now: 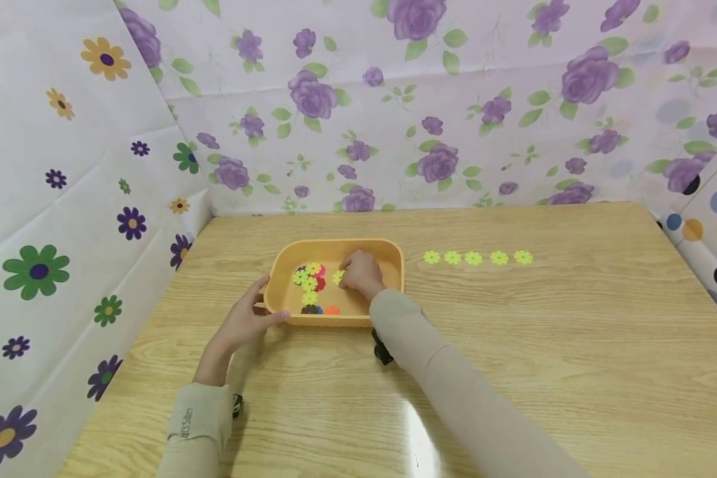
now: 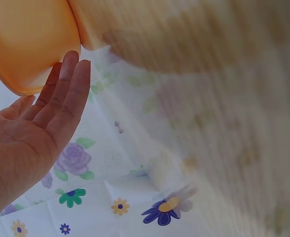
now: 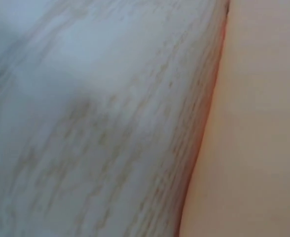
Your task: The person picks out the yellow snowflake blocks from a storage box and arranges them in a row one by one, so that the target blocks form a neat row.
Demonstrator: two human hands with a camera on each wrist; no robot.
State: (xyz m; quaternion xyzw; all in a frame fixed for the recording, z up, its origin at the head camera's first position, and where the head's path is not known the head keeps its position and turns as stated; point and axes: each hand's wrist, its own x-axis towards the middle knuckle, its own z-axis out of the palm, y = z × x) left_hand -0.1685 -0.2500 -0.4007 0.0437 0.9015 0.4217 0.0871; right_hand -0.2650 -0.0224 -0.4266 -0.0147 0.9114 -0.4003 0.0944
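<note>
My left hand [image 1: 247, 318] holds the left front corner of an orange plastic bin [image 1: 394, 265], its thumb on the front rim. In the left wrist view, the left hand's fingers [image 2: 68, 89] lie against the bin's outer wall [image 2: 31, 39]. My right hand [image 1: 363, 273] reaches inside the bin and pinches a yellow-green flower-shaped disc [image 1: 337, 277] at its fingertips. More yellow-green flower discs [image 1: 309, 284] lie in the bin's left part, over a red disc [image 1: 320, 284]. An orange disc [image 1: 331, 310] and a black one [image 1: 308, 309] sit by the front wall.
Several yellow-green flower discs [image 1: 473, 257] form a row on the wooden table [image 1: 544, 345], right of the bin. A purple-flowered sheet [image 1: 394, 133] hangs behind the table, and another flowered sheet [image 1: 78, 219] stands along its left side. The right wrist view is blurred.
</note>
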